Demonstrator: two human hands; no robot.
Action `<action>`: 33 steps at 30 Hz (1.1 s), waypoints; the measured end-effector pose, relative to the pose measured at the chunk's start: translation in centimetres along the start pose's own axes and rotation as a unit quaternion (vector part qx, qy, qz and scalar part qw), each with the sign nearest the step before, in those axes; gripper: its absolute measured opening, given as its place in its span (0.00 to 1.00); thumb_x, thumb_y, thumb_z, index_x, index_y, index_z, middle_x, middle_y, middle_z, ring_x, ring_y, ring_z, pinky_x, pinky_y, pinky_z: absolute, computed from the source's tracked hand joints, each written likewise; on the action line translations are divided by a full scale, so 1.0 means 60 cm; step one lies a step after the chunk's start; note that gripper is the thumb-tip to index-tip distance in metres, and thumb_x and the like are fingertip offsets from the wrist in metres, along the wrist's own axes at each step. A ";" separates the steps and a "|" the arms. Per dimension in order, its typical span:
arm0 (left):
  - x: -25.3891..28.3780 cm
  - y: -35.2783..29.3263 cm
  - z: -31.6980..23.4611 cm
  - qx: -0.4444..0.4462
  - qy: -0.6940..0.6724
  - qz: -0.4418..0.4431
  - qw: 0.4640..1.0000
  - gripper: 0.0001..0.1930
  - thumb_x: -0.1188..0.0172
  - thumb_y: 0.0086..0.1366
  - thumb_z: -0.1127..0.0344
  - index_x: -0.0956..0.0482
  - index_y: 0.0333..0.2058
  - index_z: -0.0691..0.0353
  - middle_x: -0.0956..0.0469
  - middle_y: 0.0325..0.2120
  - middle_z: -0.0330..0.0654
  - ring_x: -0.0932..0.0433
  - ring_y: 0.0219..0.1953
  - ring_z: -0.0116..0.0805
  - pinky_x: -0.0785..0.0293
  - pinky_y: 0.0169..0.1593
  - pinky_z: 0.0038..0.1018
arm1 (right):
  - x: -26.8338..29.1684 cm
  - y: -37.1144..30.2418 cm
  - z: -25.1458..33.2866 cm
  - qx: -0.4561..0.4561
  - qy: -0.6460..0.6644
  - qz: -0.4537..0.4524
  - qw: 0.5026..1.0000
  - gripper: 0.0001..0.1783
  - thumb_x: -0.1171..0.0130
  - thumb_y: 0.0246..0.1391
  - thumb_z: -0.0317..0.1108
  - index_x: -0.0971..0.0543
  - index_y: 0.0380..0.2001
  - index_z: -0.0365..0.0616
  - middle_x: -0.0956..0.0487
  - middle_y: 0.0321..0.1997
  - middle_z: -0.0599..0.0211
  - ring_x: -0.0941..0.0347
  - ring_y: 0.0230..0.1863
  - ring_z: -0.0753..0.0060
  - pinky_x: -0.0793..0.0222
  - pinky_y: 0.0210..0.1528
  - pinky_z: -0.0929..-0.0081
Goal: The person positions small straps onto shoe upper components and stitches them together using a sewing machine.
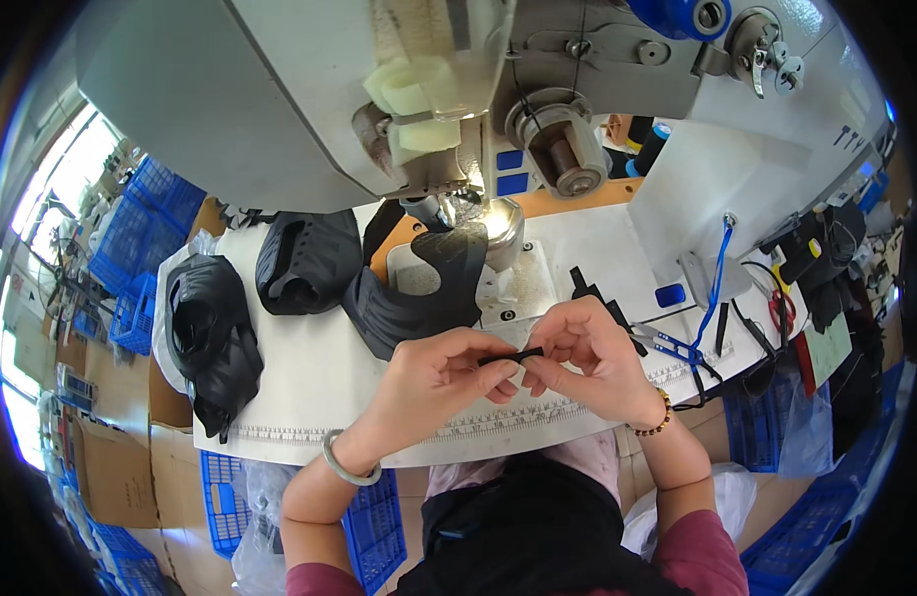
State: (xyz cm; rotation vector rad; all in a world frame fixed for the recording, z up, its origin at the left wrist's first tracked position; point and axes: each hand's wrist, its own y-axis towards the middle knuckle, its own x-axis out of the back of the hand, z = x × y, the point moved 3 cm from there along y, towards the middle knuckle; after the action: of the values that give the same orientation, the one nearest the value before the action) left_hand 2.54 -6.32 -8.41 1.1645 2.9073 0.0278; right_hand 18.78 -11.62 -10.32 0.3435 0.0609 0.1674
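Between the fingertips of both hands, above the front of the white table, is a short black strip (513, 356). My left hand (440, 372) pinches its left end, and my right hand (587, 360) pinches the right end. Just beyond my hands, a black curved shoe upper piece (419, 303) lies flat, its far edge under the sewing machine head (453, 204). More black shoe uppers (307, 263) rest to the left, with another stack (215, 328) on a plastic bag. Several black strips (607, 308) lie to the right of my right hand.
Blue-handled scissors or snips (692, 353) lie on the right, near red-handled scissors (781, 306). A printed ruler (458, 429) runs along the table's front edge. The machine arm overhangs the far side. Blue crates (225, 502) stand below and around the table.
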 end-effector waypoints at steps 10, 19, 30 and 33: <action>0.008 0.008 -0.018 0.076 -0.036 0.061 0.995 0.08 0.46 0.62 0.73 0.27 0.34 0.75 0.22 0.27 0.48 0.20 0.29 0.35 0.20 0.33 0.23 | 0.018 0.015 0.031 0.143 -0.266 0.043 0.952 0.21 0.34 0.39 0.21 0.24 0.41 0.40 0.25 0.34 0.65 0.27 0.31 0.75 0.28 0.30 0.81; 0.006 0.006 -0.021 0.053 -0.034 0.036 0.997 0.06 0.46 0.61 0.76 0.28 0.34 0.75 0.22 0.26 0.49 0.20 0.28 0.36 0.21 0.32 0.24 | 0.012 0.013 0.026 0.153 -0.209 0.040 0.965 0.19 0.37 0.42 0.19 0.26 0.41 0.37 0.26 0.37 0.61 0.26 0.32 0.74 0.27 0.33 0.81; 0.013 -0.001 -0.035 0.030 0.014 0.007 0.999 0.07 0.46 0.61 0.75 0.29 0.35 0.75 0.22 0.26 0.47 0.20 0.29 0.32 0.22 0.33 0.23 | -0.001 0.023 0.016 0.029 0.057 -0.004 0.998 0.18 0.50 0.49 0.13 0.40 0.41 0.39 0.31 0.36 0.66 0.25 0.34 0.76 0.28 0.32 0.81; 0.021 -0.002 -0.038 0.028 0.013 0.006 1.000 0.07 0.47 0.61 0.76 0.29 0.35 0.75 0.23 0.26 0.49 0.20 0.27 0.35 0.22 0.31 0.25 | -0.008 0.030 0.020 0.025 0.058 -0.009 0.998 0.18 0.50 0.49 0.13 0.40 0.40 0.40 0.30 0.35 0.66 0.25 0.33 0.75 0.27 0.31 0.81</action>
State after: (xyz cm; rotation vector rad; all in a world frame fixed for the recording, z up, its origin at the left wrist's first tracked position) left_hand 1.52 -5.54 -6.12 1.1985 2.9413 -0.0393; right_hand 18.15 -10.40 -8.56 0.3829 0.1841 0.1676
